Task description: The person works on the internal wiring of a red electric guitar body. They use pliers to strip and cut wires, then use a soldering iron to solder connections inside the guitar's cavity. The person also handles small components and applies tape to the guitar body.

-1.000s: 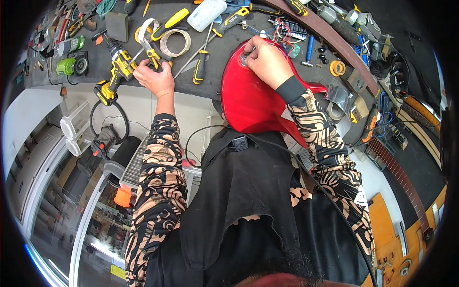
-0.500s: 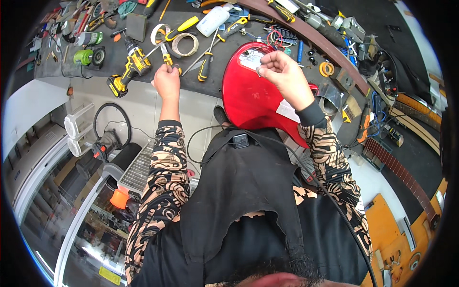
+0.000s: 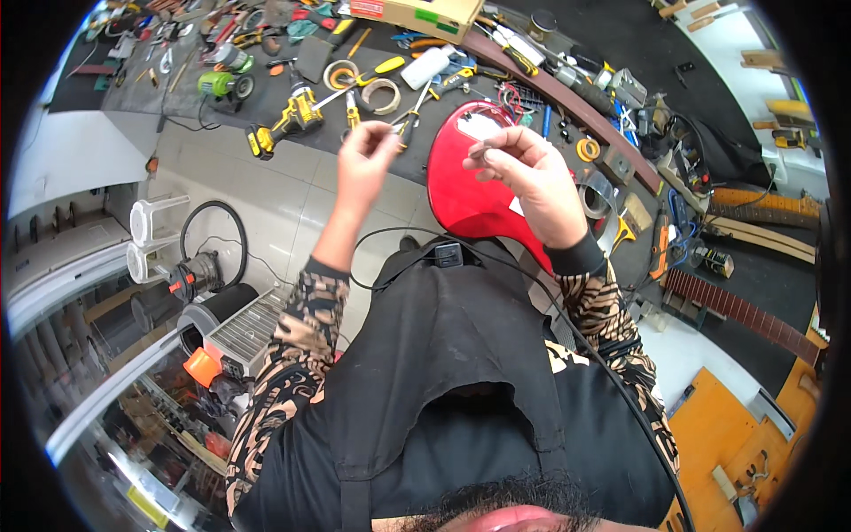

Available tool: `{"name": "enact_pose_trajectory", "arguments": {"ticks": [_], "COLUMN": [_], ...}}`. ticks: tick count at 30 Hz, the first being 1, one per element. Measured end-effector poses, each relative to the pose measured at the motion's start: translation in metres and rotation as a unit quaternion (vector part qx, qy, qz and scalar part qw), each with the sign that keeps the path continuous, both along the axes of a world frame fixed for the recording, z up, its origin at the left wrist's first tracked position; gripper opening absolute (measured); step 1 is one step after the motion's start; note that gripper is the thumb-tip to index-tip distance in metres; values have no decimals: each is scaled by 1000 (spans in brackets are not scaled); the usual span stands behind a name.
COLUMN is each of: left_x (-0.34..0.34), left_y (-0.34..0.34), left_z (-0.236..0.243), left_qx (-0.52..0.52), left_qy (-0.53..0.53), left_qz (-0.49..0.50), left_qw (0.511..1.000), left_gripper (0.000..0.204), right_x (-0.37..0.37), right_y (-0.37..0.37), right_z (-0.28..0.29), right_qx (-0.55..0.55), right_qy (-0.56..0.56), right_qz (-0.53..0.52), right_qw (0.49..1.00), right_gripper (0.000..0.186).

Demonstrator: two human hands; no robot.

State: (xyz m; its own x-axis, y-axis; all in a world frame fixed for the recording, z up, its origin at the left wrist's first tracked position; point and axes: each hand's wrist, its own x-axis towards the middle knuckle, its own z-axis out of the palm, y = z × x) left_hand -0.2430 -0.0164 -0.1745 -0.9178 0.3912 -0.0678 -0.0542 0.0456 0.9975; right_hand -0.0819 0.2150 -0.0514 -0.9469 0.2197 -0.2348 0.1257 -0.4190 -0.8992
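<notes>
My right hand [image 3: 530, 182] is raised above a red electric guitar body [image 3: 461, 191], thumb and fingertips pinching a small dark piece [image 3: 479, 152] too small to name. To its left, in the air before the bench edge, my left hand [image 3: 365, 160] has its fingers drawn together. Its fingertips are slightly blurred, and I cannot make out what they hold, if anything. Just beyond it, yellow-handled pliers [image 3: 352, 111] lie on the dark bench. The guitar body overhangs the bench's near edge, with a pale cavity [image 3: 480, 124] at its far end, partly hidden by my right hand.
A yellow cordless drill [image 3: 292, 115], tape rolls [image 3: 381, 96], screwdrivers [image 3: 415, 115] and a white bottle [image 3: 428, 67] crowd the bench. A long brown bar [image 3: 567, 93] lies diagonally at the right. A cardboard box [image 3: 425, 16] stands at the back. A black cable [image 3: 567, 310] crosses my apron.
My left hand has come away from the pliers and moved right, nearer my right hand. My right hand has shifted slightly toward me. The view has turned, bringing the cardboard box into sight.
</notes>
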Motion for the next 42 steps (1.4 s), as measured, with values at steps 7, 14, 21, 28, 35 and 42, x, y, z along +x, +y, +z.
{"name": "enact_pose_trajectory", "arguments": {"ticks": [7,14,21,28,35,42], "left_x": [110,149,178,191,204,207], "left_y": [-20,-63,-85,-87,-85,-84], "left_z": [150,183,215,223,227,226], "left_qx": [144,211,135,102,116,147], "left_qy": [211,145,205,255,207,181], "left_qz": [-57,3,64,77,51,24], "left_qw": [965,967,967,959,970,972], "left_gripper": [30,16,16,16,15,15], "right_x": [25,42,52,62,74,82], "right_y": [-78,-118,-131,-134,-133,-133], "right_z": [42,66,98,108,107,109], "right_qx": [-116,-162,365,416,410,409], "right_qy": [112,125,352,402,380,364], "right_qz": [23,115,-8,-30,-51,-61], "right_qw": [987,972,862,815,828,834], "right_gripper": [19,16,32,29,27,25]}}
